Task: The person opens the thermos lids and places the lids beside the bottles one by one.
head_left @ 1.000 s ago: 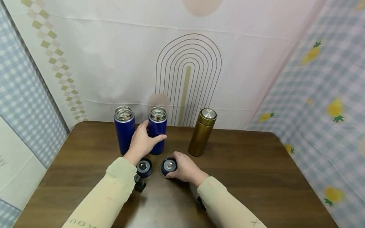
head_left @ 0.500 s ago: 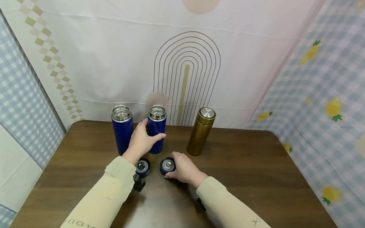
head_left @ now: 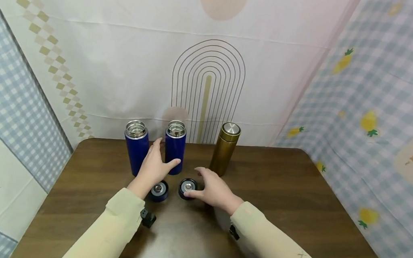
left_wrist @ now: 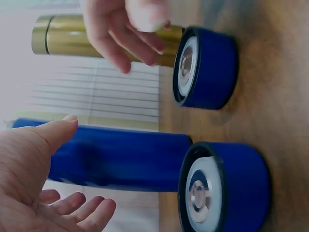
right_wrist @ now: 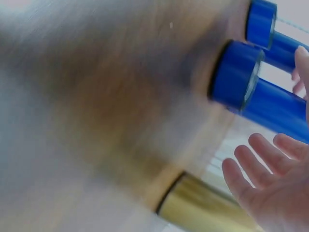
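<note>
Your head view looks forward and down over the wooden tabletop (head_left: 313,202); your wrist views look from low and close, turned sideways, and all three share the gold thermos flask (head_left: 225,150).

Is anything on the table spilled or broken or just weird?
No, nothing looks spilled or broken. Two blue bottles stand open, and two lids lie upside down on the table. The gold bottle has its top on. That all looks ordinary.
</note>
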Available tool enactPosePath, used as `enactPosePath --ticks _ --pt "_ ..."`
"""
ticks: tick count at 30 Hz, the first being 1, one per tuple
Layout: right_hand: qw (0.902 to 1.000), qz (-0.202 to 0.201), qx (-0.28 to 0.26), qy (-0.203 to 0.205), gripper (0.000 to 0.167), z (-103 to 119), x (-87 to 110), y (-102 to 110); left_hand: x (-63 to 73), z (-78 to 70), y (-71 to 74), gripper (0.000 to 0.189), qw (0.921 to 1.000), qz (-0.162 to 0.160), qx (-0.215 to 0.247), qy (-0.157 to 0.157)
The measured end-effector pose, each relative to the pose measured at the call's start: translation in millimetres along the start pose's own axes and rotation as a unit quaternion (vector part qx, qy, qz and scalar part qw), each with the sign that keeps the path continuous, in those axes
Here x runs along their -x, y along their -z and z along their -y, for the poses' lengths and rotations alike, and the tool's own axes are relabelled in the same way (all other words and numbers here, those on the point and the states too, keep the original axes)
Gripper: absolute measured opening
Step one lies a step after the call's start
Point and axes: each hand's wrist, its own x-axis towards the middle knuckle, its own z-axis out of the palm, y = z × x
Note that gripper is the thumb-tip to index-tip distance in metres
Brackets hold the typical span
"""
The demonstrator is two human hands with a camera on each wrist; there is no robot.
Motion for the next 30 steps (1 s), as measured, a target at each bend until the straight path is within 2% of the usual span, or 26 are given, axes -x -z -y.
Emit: enactPosePath --ticks 5,9,13,17,23,27,30 --pt "0.9995 -0.032 -0.001 -0.008 0.087 -12 16.6 21 15.9 -3.6 -4.3 0.089 0.9994 -0.015 0.014 -0.029" --pt "0.9985 -0.054 -0.008 -0.006 0.086 -19 25.9 34 23.9 -3.9 -9.6 0.080 0.9958 -0.045 0.031 -0.073" --pt "0.9980 -0.061 -0.016 -0.009 0.086 -18 31.7 45 29.7 -2.7 -16.5 0.069 0.9909 -0.066 0.014 -0.117" --pt "0.9968 -0.076 -0.021 -0.003 0.086 -16 34.9 54 31.6 -3.6 -26.0 0.060 0.9868 -0.064 -0.006 -0.149" --pt "0.9867 -0.156 -0.046 0.006 0.076 -21 37.0 76 27.0 -12.5 -39.8 0.060 0.9862 -0.045 0.005 -0.159" --pt "0.9736 -0.215 -0.077 -0.001 0.066 -24 35.5 93 22.0 -21.9 -46.3 0.060 0.9881 -0.030 0.025 -0.149" --pt "0.9616 -0.254 -0.102 -0.022 0.061 -25 29.7 104 16.6 -29.2 -51.0 0.062 0.9890 -0.012 0.039 -0.142"
